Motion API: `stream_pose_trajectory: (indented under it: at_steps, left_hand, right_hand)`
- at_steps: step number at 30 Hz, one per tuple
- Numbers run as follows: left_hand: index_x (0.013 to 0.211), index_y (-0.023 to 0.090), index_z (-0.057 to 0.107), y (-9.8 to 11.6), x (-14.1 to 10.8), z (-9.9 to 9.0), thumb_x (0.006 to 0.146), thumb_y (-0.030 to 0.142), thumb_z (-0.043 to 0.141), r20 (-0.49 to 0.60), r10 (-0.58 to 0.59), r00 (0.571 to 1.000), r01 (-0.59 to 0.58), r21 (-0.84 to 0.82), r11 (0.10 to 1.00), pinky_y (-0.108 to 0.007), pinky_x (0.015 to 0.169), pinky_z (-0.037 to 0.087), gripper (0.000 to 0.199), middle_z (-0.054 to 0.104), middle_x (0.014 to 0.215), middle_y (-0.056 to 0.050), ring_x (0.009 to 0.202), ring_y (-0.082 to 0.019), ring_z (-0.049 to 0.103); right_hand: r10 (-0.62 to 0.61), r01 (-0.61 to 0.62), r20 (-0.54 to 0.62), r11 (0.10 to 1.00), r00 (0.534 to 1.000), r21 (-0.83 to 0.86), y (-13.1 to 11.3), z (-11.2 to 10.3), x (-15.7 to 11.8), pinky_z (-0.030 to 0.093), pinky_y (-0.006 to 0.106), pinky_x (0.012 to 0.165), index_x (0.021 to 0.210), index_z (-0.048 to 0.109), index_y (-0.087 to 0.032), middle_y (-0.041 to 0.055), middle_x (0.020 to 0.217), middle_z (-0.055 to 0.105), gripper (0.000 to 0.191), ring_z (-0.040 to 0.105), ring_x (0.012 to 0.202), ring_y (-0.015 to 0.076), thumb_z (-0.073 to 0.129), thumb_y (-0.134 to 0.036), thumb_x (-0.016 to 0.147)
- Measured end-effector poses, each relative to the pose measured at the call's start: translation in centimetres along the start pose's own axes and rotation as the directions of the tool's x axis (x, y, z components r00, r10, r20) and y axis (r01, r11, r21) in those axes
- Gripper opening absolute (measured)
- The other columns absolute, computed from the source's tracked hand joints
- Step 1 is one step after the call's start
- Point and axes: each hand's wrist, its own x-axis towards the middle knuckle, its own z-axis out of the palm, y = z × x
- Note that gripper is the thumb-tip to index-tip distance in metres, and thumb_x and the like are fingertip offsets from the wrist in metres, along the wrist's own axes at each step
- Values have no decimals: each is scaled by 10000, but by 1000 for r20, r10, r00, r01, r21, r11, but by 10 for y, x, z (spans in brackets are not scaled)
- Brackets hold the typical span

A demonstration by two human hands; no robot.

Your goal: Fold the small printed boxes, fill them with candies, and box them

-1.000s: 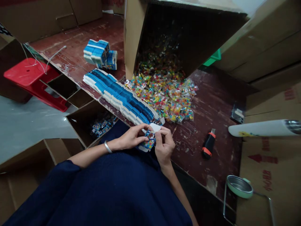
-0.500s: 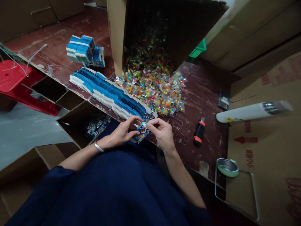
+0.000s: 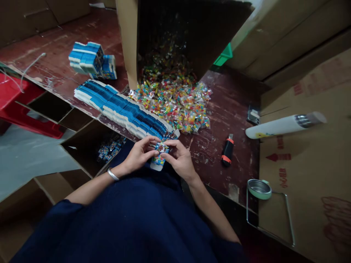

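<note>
Between my two hands is a small printed carton (image 3: 160, 155), blue and colourful, with a pale flap sticking out at its lower end. My left hand (image 3: 142, 152) grips its left side, thumb on the front. On its right side, my right hand (image 3: 179, 159) holds it with thumb and fingers. Just beyond my fingers lies a long row of flat blue-and-white cartons (image 3: 120, 108), packed side by side along the table edge. Behind that row, small clear bags of colourful candy (image 3: 175, 104) spill from a large tipped cardboard box (image 3: 128, 40).
To the right on the red-brown table (image 3: 216, 109) lie a black-and-orange utility knife (image 3: 227, 150) and a white bottle (image 3: 274, 128). Bundled blue cartons (image 3: 89, 58) stand at the back left. Below the left edge, an open box (image 3: 82, 146) contains filled-looking small cartons. A red stool (image 3: 30, 109) stands beyond.
The carton has turned so its printed face and lower flap now show. My right hand has shifted from a pinch at its top to a hold along its side. The view has swung slightly right.
</note>
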Motion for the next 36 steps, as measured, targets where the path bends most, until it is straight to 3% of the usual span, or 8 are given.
stream_pose_trajectory:
  at_steps: [3,7,11,14,16,21,28,36]
  left_hand:
    - [986,191,544,-4,0,-6,715,272,879,-2,-88,996,87,-90,992,-256,762,563,439,624,952,-4,841,-141,655]
    - [1041,204,510,0,-4,-32,720,263,865,197,-247,949,238,67,969,-267,754,545,482,614,973,-2,846,-143,641]
    - [1289,224,610,22,-6,-70,782,252,798,387,-343,856,142,462,875,-272,775,519,541,671,1052,-30,892,-174,645]
    - [1204,213,715,36,-6,-85,815,251,764,509,-467,723,65,623,780,-281,801,513,394,740,1023,-35,906,-205,683]
    - [1140,198,734,37,-7,-85,854,267,731,532,-493,688,66,631,773,-288,816,518,294,759,1050,-51,921,-210,695]
    - [1076,153,674,25,-1,-66,936,390,648,378,-385,842,162,503,849,-277,689,519,277,718,915,-59,763,-170,661]
    - [1168,142,687,22,17,-44,888,376,706,270,-186,945,88,339,937,-333,840,538,366,720,1077,-99,907,-199,677]
    - [1004,142,630,7,11,-14,863,339,736,199,-112,974,80,162,983,-315,833,530,265,682,970,-58,870,-172,660]
  right_hand:
    - [57,-57,-6,998,998,-26,12,-18,0,618,334,762,1362,580,-308,60,1159,716,592,717,957,215,805,-444,831]
    - [-139,-114,-459,869,877,-481,38,-76,21,608,433,868,1267,632,-231,106,1131,729,402,693,1014,262,697,-364,893]
    - [-238,-65,-246,580,939,-812,67,-124,49,478,524,1115,1206,691,-192,142,1304,707,362,597,1274,328,669,-203,844]
    - [-270,-48,-238,561,933,-826,78,-135,61,517,474,1065,1044,742,-192,134,1178,766,202,686,1153,298,588,-220,917]
    - [-335,-87,-341,589,878,-804,76,-134,62,551,443,991,986,749,-195,130,1089,785,218,729,1051,280,540,-254,961]
    - [-366,-74,-614,817,699,-571,36,-106,47,589,328,750,1001,736,-193,57,891,777,230,734,778,203,626,-390,955]
    - [-255,74,-551,941,794,-329,-30,-42,18,583,273,662,910,738,-197,27,828,771,110,718,703,155,719,-305,903]
    - [-373,125,-368,826,852,-550,-40,-24,10,622,343,814,970,753,-227,35,959,797,87,756,841,195,691,-259,919]
